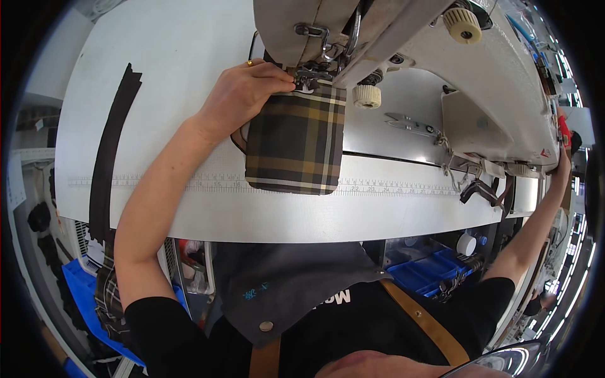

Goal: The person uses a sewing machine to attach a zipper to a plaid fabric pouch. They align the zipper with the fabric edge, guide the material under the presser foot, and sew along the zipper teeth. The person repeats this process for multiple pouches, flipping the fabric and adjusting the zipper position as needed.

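Observation:
A plaid fabric piece (293,142) in dark grey, tan and white, with rounded corners, lies on the white sewing table (403,208). Its far edge sits under the presser foot (309,75) of a sewing machine (491,82). My left hand (246,91) is closed, fingertips pinched together on the fabric's far left edge beside the foot. A brown strip (239,138) curves out from the fabric's left side. At the far right, my right hand (563,151) reaches to the machine's end, close to something red (563,129); its fingers are mostly hidden.
A long black strip (110,157) lies at the table's left. Thread snips (413,124) rest on the machine bed, right of the needle. A ruler scale (208,184) runs along the table. Below its front edge are blue trays (428,271) and a blue bin (85,293) holding plaid cloth.

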